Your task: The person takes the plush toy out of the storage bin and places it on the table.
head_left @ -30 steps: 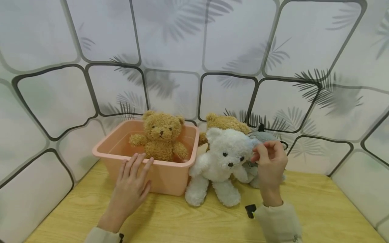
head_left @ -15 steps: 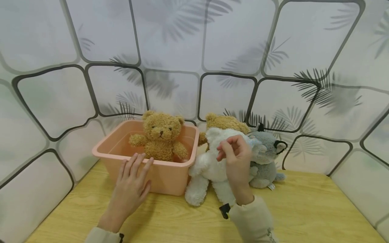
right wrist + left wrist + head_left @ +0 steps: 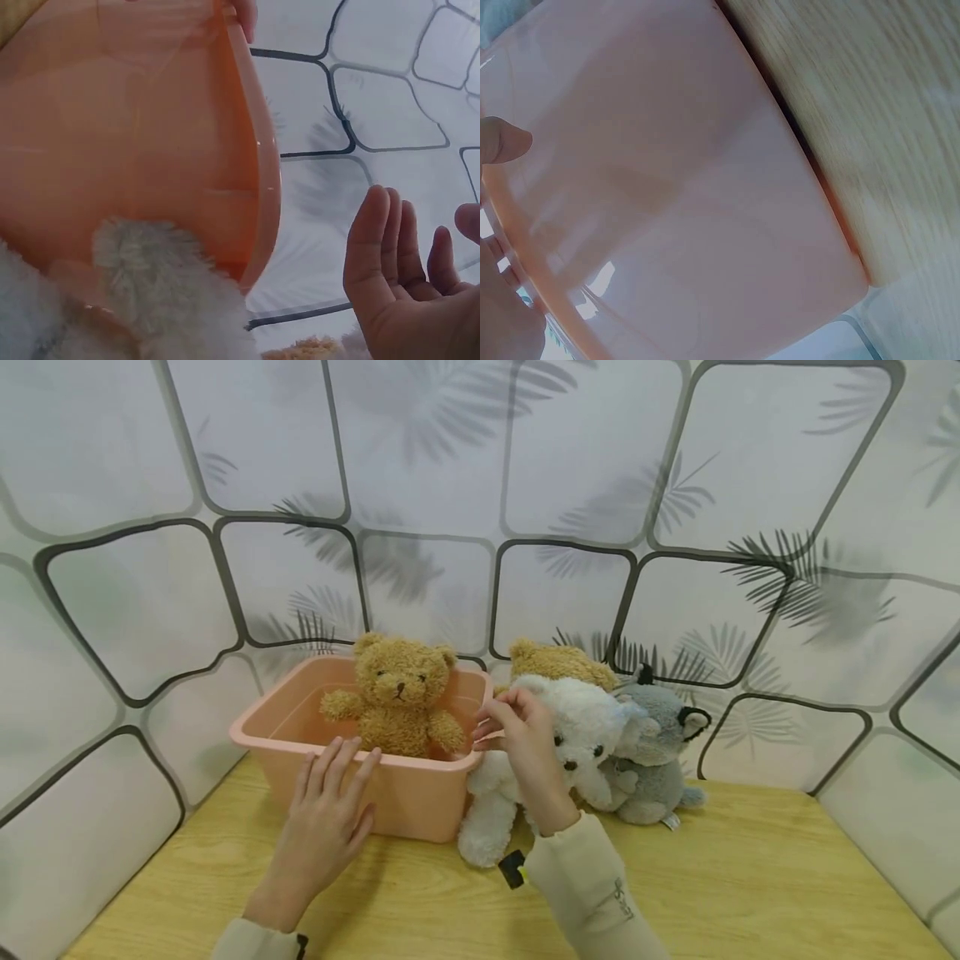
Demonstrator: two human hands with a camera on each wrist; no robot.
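Note:
My left hand [image 3: 322, 822] rests on the front rim of a pink plastic basin [image 3: 420, 802], its fingers laid over the edge. Inside sits a brown teddy bear [image 3: 401, 727], its head above the rim. By the basin's right rim, my right hand [image 3: 531, 756] hovers in front of a white teddy bear [image 3: 487, 835], hiding part of its face and body. In the right wrist view, that hand's fingers [image 3: 367, 255] are loosely bent and hold nothing. The left wrist view shows the left thumb [image 3: 510, 141] against the basin's outer wall.
Behind the white bear, another brown teddy bear [image 3: 562, 662] is mostly hidden. A grey plush animal [image 3: 656, 781] with black-edged ears sits to the right. All stand on a wood-grain table [image 3: 750, 877], with patterned panels [image 3: 427, 443] close behind and at both sides.
My right hand has moved left, from beside the grey plush animal across the white bear to the basin's right rim. The left hand and the toys have stayed put.

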